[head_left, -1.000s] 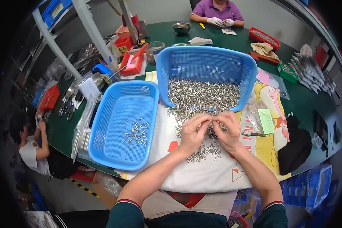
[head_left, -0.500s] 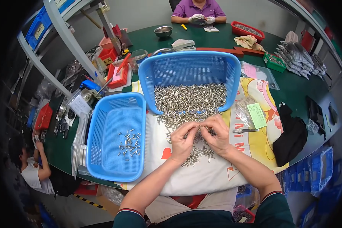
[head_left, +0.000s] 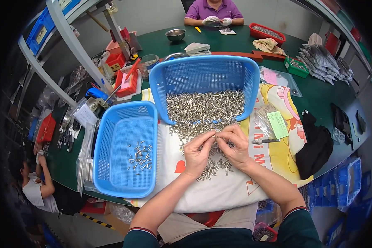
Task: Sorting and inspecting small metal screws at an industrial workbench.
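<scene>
My left hand (head_left: 197, 152) and my right hand (head_left: 234, 147) meet fingertip to fingertip above a heap of small metal pins (head_left: 213, 167). Both are closed in a pinch around a tiny metal pin (head_left: 215, 137), mostly covered by the fingers. Just beyond them a large blue basket (head_left: 202, 60) lies tipped toward me, and its mass of pins (head_left: 204, 106) spills out onto a printed white and yellow cloth (head_left: 235, 196). To the left, a flatter blue basket (head_left: 124, 128) holds a small scatter of pins (head_left: 140, 158).
Right of my hands lie a plastic bag with a green label (head_left: 278, 125) and a black cloth (head_left: 315, 142). Red bins (head_left: 127, 84) and tools crowd the left side. Across the green table a person in white gloves (head_left: 211, 20) works; another person (head_left: 39, 186) sits at far left.
The whole view has shifted slightly, so the scene sits a little further left. My hands stay pinched together over the heap, with hardly any finger movement visible.
</scene>
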